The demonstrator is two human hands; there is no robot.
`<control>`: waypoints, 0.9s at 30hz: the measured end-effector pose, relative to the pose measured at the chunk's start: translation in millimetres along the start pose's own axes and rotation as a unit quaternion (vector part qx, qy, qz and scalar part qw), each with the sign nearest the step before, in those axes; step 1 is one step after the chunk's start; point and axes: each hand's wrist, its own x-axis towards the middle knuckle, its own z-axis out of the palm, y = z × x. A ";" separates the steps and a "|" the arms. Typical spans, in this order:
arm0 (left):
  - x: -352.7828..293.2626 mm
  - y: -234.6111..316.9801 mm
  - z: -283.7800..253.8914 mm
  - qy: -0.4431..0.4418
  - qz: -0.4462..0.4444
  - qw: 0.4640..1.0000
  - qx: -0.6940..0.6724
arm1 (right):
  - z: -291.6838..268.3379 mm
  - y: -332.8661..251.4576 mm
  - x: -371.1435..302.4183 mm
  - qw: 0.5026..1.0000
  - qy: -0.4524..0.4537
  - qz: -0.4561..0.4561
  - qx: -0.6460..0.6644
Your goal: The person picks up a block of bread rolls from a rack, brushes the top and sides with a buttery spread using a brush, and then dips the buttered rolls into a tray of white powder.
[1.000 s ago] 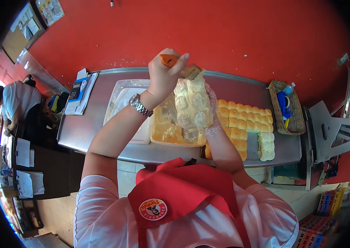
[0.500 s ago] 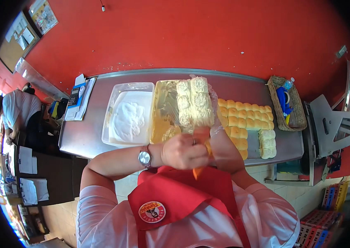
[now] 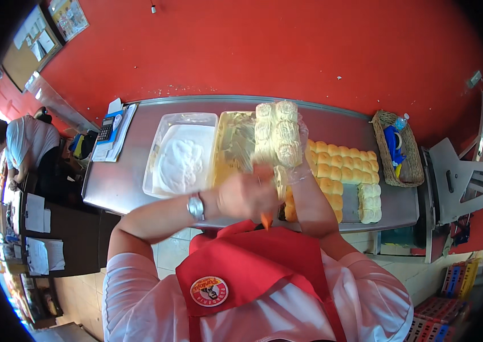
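A block of bread rolls [image 3: 276, 132], coated in pale cream, is held tilted above the right side of a yellowish tub [image 3: 236, 137]. My right hand [image 3: 297, 165], in clear plastic, supports it from behind and below; its fingers are mostly hidden. My left hand [image 3: 246, 198], with a watch on the wrist, is closed around an orange-handled tool [image 3: 265, 220] just below the block. Motion blurs that hand, and the tool's working end cannot be made out. Left of the yellowish tub, a clear plastic tub [image 3: 151, 165] holds white powder [image 3: 179, 162].
Golden rolls [image 3: 333, 165] and a smaller pale-coated block [image 3: 370, 203] lie on the metal table [image 3: 122, 188]. A wicker basket [image 3: 412, 178] stands at the right, a calculator [image 3: 105, 130] on papers at the left. Another person [image 3: 30, 139] bends over at far left.
The coated block has risen slightly and shifted right, over the tub's right side. My left hand has moved a little left and up with the orange-handled tool.
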 end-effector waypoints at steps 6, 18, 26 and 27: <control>14.1 -63.7 -37.0 0.140 -0.321 0.889 -0.296 | 39.2 16.0 -7.0 0.972 0.180 0.024 -0.149; -94.5 -96.6 27.9 0.116 -0.568 0.798 -0.166 | 32.5 -36.2 -8.1 0.941 0.232 -0.085 -0.230; -131.7 -78.3 72.9 -0.025 -0.468 0.853 -0.230 | -11.2 -22.4 -30.9 0.958 0.231 -0.080 -0.148; -126.8 -86.1 64.8 0.023 -0.521 0.814 -0.255 | -24.7 -25.3 -35.4 0.971 0.191 -0.063 -0.131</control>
